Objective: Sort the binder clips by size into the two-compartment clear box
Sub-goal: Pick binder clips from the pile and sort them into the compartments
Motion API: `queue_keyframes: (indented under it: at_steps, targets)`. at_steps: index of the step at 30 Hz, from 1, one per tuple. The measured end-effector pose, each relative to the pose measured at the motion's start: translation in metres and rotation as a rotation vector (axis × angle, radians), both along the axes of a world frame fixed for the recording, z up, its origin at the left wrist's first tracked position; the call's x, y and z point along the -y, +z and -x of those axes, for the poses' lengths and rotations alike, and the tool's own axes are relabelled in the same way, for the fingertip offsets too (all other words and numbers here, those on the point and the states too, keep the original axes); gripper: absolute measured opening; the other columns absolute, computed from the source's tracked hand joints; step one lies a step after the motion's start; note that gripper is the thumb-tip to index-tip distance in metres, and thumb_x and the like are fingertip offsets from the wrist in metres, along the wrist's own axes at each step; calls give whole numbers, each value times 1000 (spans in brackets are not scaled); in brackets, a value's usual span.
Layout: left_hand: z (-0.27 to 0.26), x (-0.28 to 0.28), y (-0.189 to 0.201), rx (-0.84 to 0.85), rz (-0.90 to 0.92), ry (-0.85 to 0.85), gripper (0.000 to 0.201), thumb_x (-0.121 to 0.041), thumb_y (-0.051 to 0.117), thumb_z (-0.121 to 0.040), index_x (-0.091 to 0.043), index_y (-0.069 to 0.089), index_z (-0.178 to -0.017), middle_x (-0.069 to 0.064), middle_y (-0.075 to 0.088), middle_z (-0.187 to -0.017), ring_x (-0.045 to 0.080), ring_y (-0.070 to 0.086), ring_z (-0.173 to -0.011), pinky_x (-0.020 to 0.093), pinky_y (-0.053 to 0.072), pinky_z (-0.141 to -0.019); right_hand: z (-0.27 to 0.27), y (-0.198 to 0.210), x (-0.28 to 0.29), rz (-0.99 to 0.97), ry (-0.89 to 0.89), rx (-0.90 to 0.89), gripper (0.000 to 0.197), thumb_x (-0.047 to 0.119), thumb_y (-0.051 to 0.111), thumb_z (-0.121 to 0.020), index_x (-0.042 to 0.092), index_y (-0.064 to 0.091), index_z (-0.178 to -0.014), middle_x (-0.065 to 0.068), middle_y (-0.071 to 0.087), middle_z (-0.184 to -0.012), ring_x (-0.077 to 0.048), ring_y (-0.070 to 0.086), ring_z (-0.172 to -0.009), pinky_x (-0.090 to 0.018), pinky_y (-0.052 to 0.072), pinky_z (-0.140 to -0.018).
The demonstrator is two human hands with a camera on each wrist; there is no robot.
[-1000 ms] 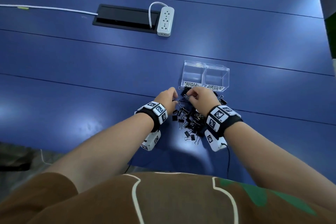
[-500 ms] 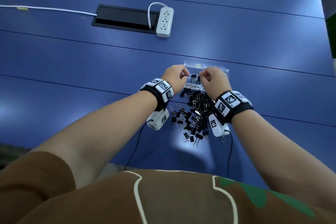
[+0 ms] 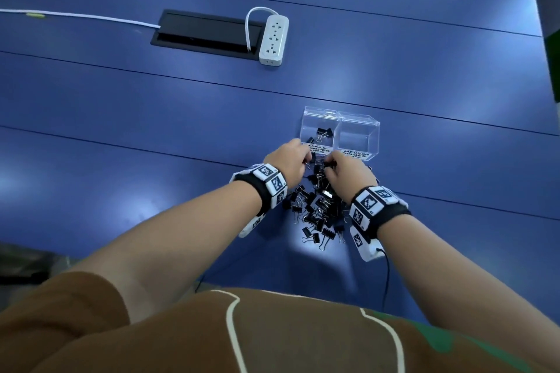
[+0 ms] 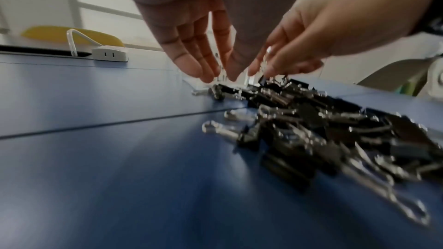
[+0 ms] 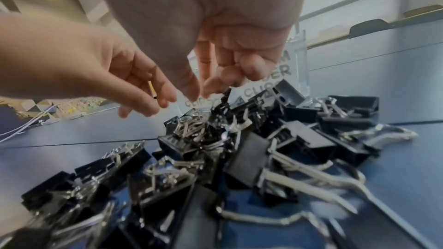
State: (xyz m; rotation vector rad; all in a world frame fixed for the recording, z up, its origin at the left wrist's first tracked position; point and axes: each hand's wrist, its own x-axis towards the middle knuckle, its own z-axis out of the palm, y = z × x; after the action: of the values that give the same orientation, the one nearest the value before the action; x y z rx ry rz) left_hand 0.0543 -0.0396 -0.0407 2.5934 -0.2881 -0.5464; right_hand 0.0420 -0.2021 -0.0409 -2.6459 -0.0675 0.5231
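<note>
A heap of black binder clips (image 3: pixel 318 209) lies on the blue table, just before the clear two-compartment box (image 3: pixel 359 123). Its left compartment, labelled SMALL, holds a few small clips (image 3: pixel 324 132); the right one, labelled MEDIUM, looks empty. Both hands are at the heap's far end, close together. My left hand (image 3: pixel 306 159) hovers there with straight fingers (image 4: pixel 191 67) pointing down and holds nothing. My right hand (image 5: pixel 203 92) pinches a small black clip (image 5: pixel 224 99) at the top of the heap (image 5: pixel 239 149), its last two fingers curled.
A white power strip (image 3: pixel 273 39) lies at the back beside a black cable hatch (image 3: pixel 206 33), with a white cord (image 3: pixel 75 16) running off to the left. Wrist-camera cables trail toward me from both wrists. Bare blue table surrounds the heap.
Half a second ago both hands were raised over the box; they have come back down to the heap's far end. Small clips now lie in the left compartment.
</note>
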Motion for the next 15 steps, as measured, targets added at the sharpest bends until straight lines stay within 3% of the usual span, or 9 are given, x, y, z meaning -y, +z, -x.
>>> queue_keyframes:
  at_steps: [4,10,15]
  targets:
    - [8,1,-14,-7,-144,-50,32,-2,48,-89,-12,52,-120,10,51,-119,29,53,-109,44,50,-79,-7,0,-9,78,39,1,24,19,46,-92,17,54,-114,-8,66,-106,-28,63,-93,-37,52,-77]
    - [12,-4,-20,23,-227,-51,11,-8,56,-89,-7,54,-100,12,50,-108,32,55,-98,43,50,-71,-6,-8,-16,177,59,-58,20,11,43,-89,15,53,-106,-9,65,-95,-29,60,-79,-35,52,-69]
    - [15,-6,-19,109,-144,-102,12,-14,56,-90,-5,56,-97,12,48,-116,30,49,-103,45,50,-81,-1,-4,-11,100,58,-16,9,16,45,-89,16,52,-94,-6,62,-87,-26,56,-75,-33,48,-64]
